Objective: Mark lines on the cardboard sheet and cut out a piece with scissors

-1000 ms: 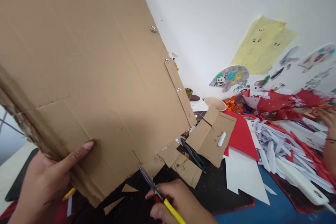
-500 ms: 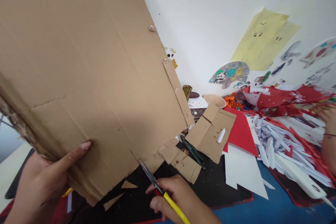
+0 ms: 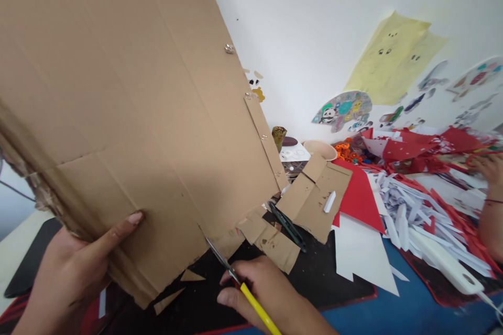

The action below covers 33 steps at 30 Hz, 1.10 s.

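A large brown cardboard sheet with metal staples along its right edge fills the left half of the view, tilted upright. My left hand grips its lower left side, thumb on the face and fingers hidden behind. In my right hand is a pair of scissors with a yellow handle. The blades meet the sheet's bottom edge, where a short slit runs up into the cardboard. Small cardboard offcuts lie on the black mat below.
Right of the scissors lie a dark green cutter, cardboard pieces, red paper and white paper. Beyond are a heap of white paper strips and a white glue gun. Another person's hand is at the far right.
My left hand and the cardboard have shifted slightly right and down. The scissors have moved a little left with my right hand, their blades remaining at the slit.
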Motion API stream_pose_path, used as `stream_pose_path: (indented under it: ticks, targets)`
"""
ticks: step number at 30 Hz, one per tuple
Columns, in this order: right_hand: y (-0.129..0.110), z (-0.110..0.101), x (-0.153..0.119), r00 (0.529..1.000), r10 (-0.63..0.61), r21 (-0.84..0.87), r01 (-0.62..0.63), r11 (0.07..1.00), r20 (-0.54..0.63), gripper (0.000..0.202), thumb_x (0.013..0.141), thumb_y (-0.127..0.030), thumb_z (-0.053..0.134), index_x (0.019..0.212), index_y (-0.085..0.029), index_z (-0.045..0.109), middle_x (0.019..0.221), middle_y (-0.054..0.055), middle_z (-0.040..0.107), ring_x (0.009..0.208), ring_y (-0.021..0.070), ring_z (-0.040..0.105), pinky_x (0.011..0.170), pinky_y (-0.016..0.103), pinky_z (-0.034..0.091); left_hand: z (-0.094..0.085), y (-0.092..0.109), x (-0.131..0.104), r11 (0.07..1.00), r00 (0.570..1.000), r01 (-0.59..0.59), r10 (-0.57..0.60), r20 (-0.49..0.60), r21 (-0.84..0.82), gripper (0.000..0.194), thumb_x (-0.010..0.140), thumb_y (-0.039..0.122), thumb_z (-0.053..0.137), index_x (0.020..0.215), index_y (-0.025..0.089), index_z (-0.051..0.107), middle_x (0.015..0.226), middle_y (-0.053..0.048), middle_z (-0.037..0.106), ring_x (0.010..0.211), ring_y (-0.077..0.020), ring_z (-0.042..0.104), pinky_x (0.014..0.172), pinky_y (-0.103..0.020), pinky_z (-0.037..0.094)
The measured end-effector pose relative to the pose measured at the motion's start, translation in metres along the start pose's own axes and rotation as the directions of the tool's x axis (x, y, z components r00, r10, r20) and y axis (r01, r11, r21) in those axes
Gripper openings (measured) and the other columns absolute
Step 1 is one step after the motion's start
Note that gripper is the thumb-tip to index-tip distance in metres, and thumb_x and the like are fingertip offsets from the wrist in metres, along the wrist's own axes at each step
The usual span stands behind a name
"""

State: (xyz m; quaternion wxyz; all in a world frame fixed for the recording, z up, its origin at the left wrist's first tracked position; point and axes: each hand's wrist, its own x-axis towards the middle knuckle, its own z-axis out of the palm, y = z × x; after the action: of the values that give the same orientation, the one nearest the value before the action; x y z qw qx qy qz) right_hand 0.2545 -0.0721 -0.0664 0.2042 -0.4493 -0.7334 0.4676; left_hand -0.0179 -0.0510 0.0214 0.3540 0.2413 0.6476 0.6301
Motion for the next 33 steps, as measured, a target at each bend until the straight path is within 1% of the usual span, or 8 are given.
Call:
stream_pose_path:
  ticks: [5, 10, 16, 19, 23, 26, 30, 33]
  targets:
    - [0.014, 0.002, 0.002, 1.0, -0.002, -0.047, 0.001, 0.999, -0.02, 0.033, 0.093, -0.05, 0.081, 0.107, -0.022, 0.088, 0.084, 0.005, 0.083, 0.075, 0.0218, 0.074, 0.068, 0.027, 0.049, 0.0, -0.017, 0.002, 0.999, 0.999, 0.05, -0.05, 0.01, -0.007, 0.083, 0.031, 0.041, 0.105, 0.108, 0.022, 0.083, 0.116, -0.008, 0.088, 0.104, -0.0366, 0.083, 0.069, -0.033, 0.072]
    - [0.014, 0.004, 0.003, 0.998, -0.014, -0.022, 0.013, 1.0, -0.06, 0.035, 0.094, -0.052, 0.079, 0.11, -0.022, 0.089, 0.091, 0.007, 0.086, 0.082, 0.0247, 0.08, 0.074, 0.029, 0.053, 0.0, -0.025, -0.006, 0.998, 0.996, 0.065, -0.064, 0.057, -0.02, 0.084, 0.038, 0.049, 0.107, 0.114, 0.024, 0.083, 0.121, -0.007, 0.088, 0.109, -0.0363, 0.083, 0.075, -0.036, 0.073]
    - [0.02, 0.008, 0.012, 0.986, -0.108, -0.048, 0.102, 0.994, -0.13, 0.042, 0.095, -0.057, 0.075, 0.105, -0.018, 0.088, 0.093, 0.012, 0.087, 0.087, 0.029, 0.083, 0.076, 0.032, 0.056, 0.016, -0.007, -0.024, 0.972, 0.976, 0.22, -0.22, 0.01, -0.088, 0.103, 0.011, 0.047, 0.107, 0.108, 0.024, 0.083, 0.117, -0.009, 0.088, 0.105, -0.043, 0.083, 0.065, -0.038, 0.073]
    - [0.028, 0.012, 0.017, 0.972, -0.166, -0.076, 0.155, 0.985, -0.167, 0.042, 0.096, -0.057, 0.072, 0.103, -0.018, 0.086, 0.088, 0.011, 0.086, 0.081, 0.0281, 0.083, 0.071, 0.031, 0.054, 0.021, -0.005, -0.028, 0.971, 0.976, 0.219, -0.218, 0.016, -0.093, 0.113, 0.006, 0.049, 0.107, 0.113, 0.023, 0.082, 0.115, -0.01, 0.088, 0.102, -0.0439, 0.083, 0.066, -0.04, 0.074]
    - [0.04, 0.017, 0.021, 0.936, -0.253, -0.129, 0.227, 0.965, -0.246, 0.036, 0.096, -0.054, 0.07, 0.098, -0.021, 0.084, 0.079, 0.009, 0.083, 0.073, 0.0261, 0.08, 0.066, 0.03, 0.052, 0.015, -0.017, -0.022, 0.989, 0.987, 0.147, -0.144, 0.077, -0.035, 0.108, 0.022, 0.059, 0.109, 0.119, 0.022, 0.08, 0.12, -0.012, 0.087, 0.106, -0.0424, 0.083, 0.073, -0.041, 0.074]
    - [0.045, 0.015, 0.023, 0.906, -0.312, -0.114, 0.291, 0.95, -0.288, 0.035, 0.098, -0.054, 0.07, 0.096, -0.022, 0.083, 0.079, 0.009, 0.083, 0.073, 0.0259, 0.082, 0.066, 0.029, 0.053, 0.008, -0.024, -0.015, 0.996, 0.997, -0.001, -0.005, 0.078, 0.09, 0.096, 0.036, 0.069, 0.103, 0.117, 0.024, 0.081, 0.127, -0.012, 0.086, 0.117, -0.04, 0.081, 0.084, -0.039, 0.071]
    - [0.047, 0.008, 0.022, 0.89, -0.337, -0.09, 0.326, 0.941, -0.307, 0.035, 0.098, -0.056, 0.072, 0.1, -0.023, 0.084, 0.088, 0.009, 0.086, 0.084, 0.0277, 0.085, 0.073, 0.03, 0.057, 0.001, -0.026, -0.007, 0.922, 0.98, -0.199, 0.184, 0.076, 0.331, 0.081, 0.045, 0.082, 0.091, 0.102, 0.025, 0.085, 0.121, -0.013, 0.087, 0.125, -0.0439, 0.077, 0.103, -0.052, 0.064]
    - [0.047, 0.006, 0.021, 0.908, -0.309, -0.091, 0.295, 0.951, -0.284, 0.036, 0.098, -0.058, 0.073, 0.1, -0.024, 0.084, 0.083, 0.007, 0.084, 0.076, 0.0256, 0.082, 0.069, 0.029, 0.056, -0.001, -0.025, -0.008, 0.869, 0.955, -0.296, 0.264, 0.135, 0.397, 0.076, 0.051, 0.085, 0.086, 0.098, 0.025, 0.087, 0.12, -0.013, 0.087, 0.128, -0.0452, 0.076, 0.11, -0.056, 0.059]
